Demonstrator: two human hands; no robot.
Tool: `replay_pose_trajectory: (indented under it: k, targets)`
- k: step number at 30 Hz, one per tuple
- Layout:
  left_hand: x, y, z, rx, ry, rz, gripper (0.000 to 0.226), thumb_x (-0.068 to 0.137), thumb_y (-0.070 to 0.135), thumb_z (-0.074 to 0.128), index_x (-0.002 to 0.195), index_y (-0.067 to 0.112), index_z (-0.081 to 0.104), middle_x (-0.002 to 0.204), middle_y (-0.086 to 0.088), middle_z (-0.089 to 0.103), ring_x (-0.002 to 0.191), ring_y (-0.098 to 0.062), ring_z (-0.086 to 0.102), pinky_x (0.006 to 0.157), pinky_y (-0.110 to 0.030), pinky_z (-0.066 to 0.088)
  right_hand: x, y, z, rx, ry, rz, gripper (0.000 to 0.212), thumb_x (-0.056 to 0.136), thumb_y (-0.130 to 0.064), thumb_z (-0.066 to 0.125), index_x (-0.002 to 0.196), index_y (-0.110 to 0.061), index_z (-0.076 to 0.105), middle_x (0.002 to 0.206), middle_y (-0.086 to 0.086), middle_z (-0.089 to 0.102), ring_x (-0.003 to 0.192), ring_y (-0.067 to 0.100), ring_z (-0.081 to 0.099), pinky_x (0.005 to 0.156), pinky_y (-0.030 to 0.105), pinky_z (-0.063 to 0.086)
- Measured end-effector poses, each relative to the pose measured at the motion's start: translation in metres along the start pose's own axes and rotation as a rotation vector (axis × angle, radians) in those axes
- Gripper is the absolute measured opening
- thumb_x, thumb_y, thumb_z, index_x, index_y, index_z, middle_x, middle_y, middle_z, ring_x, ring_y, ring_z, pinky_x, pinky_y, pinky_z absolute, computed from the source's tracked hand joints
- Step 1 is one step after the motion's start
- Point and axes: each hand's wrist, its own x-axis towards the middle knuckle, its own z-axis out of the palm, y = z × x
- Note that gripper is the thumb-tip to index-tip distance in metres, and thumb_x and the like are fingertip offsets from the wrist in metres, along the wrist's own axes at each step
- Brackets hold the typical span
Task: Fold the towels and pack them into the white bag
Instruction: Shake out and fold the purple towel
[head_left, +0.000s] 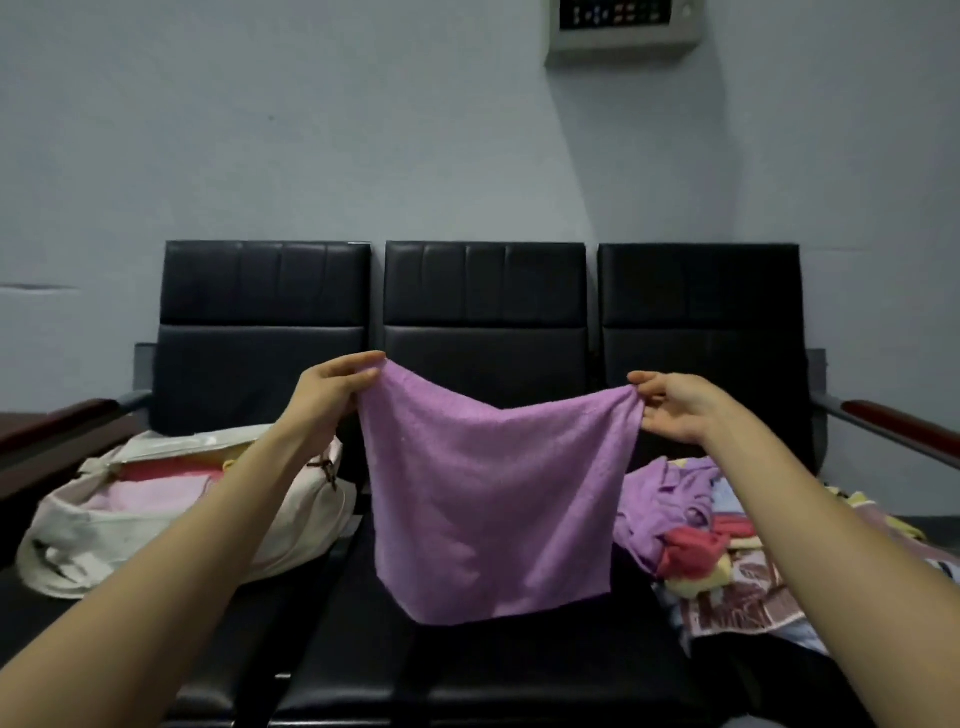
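One head-worn wide-angle view. It faces forward and slightly down, square onto the black padded three-seat row of seats against the pale grey wall. The middle seat is centred and the seat fronts run off the bottom edge. It sits close: bare forearms enter from both bottom corners, with the left hand and right hand at mid-height. The purple terry towel hangs dead centre. The grey wall-mounted button box is cut by the top edge.

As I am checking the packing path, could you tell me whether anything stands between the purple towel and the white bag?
Nothing visible does: the purple towel hangs beside the white bag, whose mouth is open.
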Motion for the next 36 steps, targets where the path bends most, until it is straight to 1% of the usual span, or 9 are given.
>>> replay_pose_trajectory:
  k: [5, 8, 10, 13, 19, 24, 28, 30, 36]
  targets:
    - [-0.003, 0.028, -0.011, -0.005, 0.028, 0.042, 0.025, 0.089, 0.003, 0.062, 0.111, 0.013, 0.069, 0.110, -0.007, 0.068, 0.096, -0.020, 0.062, 0.082, -0.032, 0.053, -0.015, -0.025, -0.001, 0.010, -0.018, -0.131, 0.027, 0.098, 0.002, 0.041, 0.095, -0.013, 0.062, 0.095, 0.008, 0.060, 0.082, 0.016, 0.059, 0.061, 0.027, 0.051]
    - [-0.004, 0.035, -0.012, -0.046, -0.018, -0.006, 0.041, 0.088, -0.005, 0.058, 0.126, 0.011, 0.062, 0.121, -0.008, 0.062, 0.097, -0.017, 0.059, 0.080, -0.028, 0.051, -0.026, -0.027, -0.001, 0.010, -0.091, -0.063, 0.012, 0.094, -0.005, 0.053, 0.096, -0.009, 0.065, 0.084, 0.006, 0.063, 0.075, 0.014, 0.060, 0.061, 0.027, 0.053]
    - [-0.009, 0.037, -0.010, -0.040, -0.049, -0.044, 0.045, 0.090, -0.008, 0.053, 0.131, 0.010, 0.057, 0.122, -0.008, 0.059, 0.105, -0.022, 0.057, 0.089, -0.032, 0.048, -0.028, -0.023, -0.001, 0.001, -0.087, 0.015, 0.006, 0.092, -0.007, 0.059, 0.090, -0.005, 0.064, 0.077, 0.006, 0.063, 0.068, 0.013, 0.061, 0.052, 0.023, 0.056]
    - [-0.014, 0.034, -0.009, -0.029, -0.019, -0.064, 0.045, 0.091, -0.010, 0.049, 0.131, 0.010, 0.057, 0.121, -0.008, 0.058, 0.108, -0.024, 0.055, 0.094, -0.036, 0.047, -0.024, -0.015, -0.004, -0.068, -0.069, 0.126, 0.007, 0.093, -0.001, 0.056, 0.092, 0.000, 0.063, 0.092, 0.013, 0.062, 0.078, 0.018, 0.060, 0.049, 0.023, 0.056]
    - [-0.015, 0.024, -0.012, -0.089, 0.031, -0.044, 0.031, 0.091, 0.006, 0.061, 0.122, 0.007, 0.063, 0.108, -0.007, 0.066, 0.106, -0.023, 0.061, 0.086, -0.030, 0.051, -0.032, -0.004, -0.012, -0.246, -0.167, 0.216, 0.035, 0.091, 0.016, 0.036, 0.106, -0.004, 0.061, 0.109, 0.018, 0.059, 0.091, 0.023, 0.060, 0.061, 0.024, 0.058]
    - [-0.009, 0.018, -0.011, -0.014, 0.032, -0.036, 0.034, 0.091, -0.002, 0.057, 0.124, 0.007, 0.062, 0.112, -0.006, 0.064, 0.106, -0.020, 0.058, 0.094, -0.032, 0.048, -0.029, -0.003, -0.002, 0.081, -0.113, 0.007, 0.049, 0.085, 0.020, 0.024, 0.098, -0.010, 0.061, 0.091, 0.012, 0.055, 0.079, 0.019, 0.055, 0.052, 0.021, 0.056]
    - [-0.001, 0.028, -0.007, -0.026, 0.043, 0.043, 0.039, 0.091, -0.007, 0.053, 0.127, 0.007, 0.060, 0.116, -0.007, 0.061, 0.090, -0.011, 0.058, 0.074, -0.018, 0.050, -0.025, -0.008, -0.004, 0.230, -0.053, 0.003, 0.012, 0.095, -0.002, 0.051, 0.095, -0.005, 0.062, 0.089, 0.008, 0.059, 0.075, 0.014, 0.058, 0.055, 0.021, 0.056]
    - [0.006, 0.032, -0.005, -0.034, 0.027, 0.071, 0.042, 0.089, -0.009, 0.056, 0.127, 0.008, 0.060, 0.115, -0.007, 0.060, 0.091, -0.011, 0.059, 0.069, -0.015, 0.049, -0.023, -0.007, -0.005, 0.221, -0.047, 0.052, 0.007, 0.094, -0.007, 0.057, 0.093, -0.003, 0.062, 0.091, 0.009, 0.060, 0.077, 0.015, 0.060, 0.054, 0.024, 0.058]
    - [0.010, 0.030, 0.000, 0.236, 0.013, 0.147, 0.038, 0.085, -0.010, 0.061, 0.120, 0.004, 0.063, 0.112, -0.009, 0.064, 0.100, -0.019, 0.060, 0.086, -0.026, 0.051, -0.011, -0.006, -0.004, 0.224, 0.025, -0.237, 0.021, 0.092, 0.006, 0.051, 0.089, -0.010, 0.062, 0.088, 0.009, 0.059, 0.077, 0.015, 0.060, 0.054, 0.020, 0.054]
